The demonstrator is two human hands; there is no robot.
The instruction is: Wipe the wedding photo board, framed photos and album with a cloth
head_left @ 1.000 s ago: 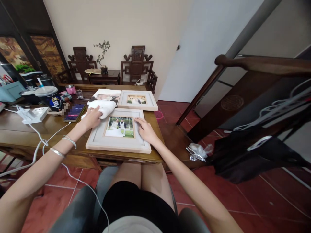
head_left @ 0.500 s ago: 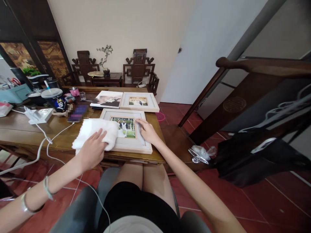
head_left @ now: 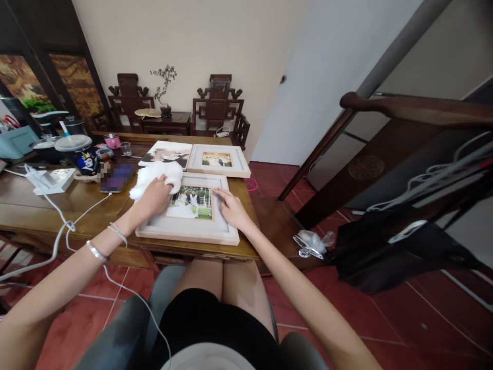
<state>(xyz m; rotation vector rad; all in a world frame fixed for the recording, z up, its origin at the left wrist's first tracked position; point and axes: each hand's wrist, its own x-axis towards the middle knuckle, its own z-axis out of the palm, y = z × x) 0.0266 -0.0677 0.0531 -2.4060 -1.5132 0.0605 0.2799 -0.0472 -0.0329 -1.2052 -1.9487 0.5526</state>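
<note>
A pale wooden picture frame [head_left: 185,229] with a wedding photo lies flat at the near edge of the wooden table [head_left: 46,208]. My left hand [head_left: 154,196] presses a white cloth [head_left: 154,173] onto the frame's upper left corner. My right hand [head_left: 230,208] rests flat on the frame's right border, fingers spread, holding it down.
A second pale frame [head_left: 217,160] and a frameless photo print [head_left: 165,153] lie behind. A phone [head_left: 115,181], power strip [head_left: 50,180] with white cables, cups and a lidded drink [head_left: 75,146] sit left. A dark wooden stair rail [head_left: 404,103] and black bag [head_left: 389,252] stand right.
My left hand moved the cloth from the frame's near left side back up to its upper left corner. My right hand stayed on the right border.
</note>
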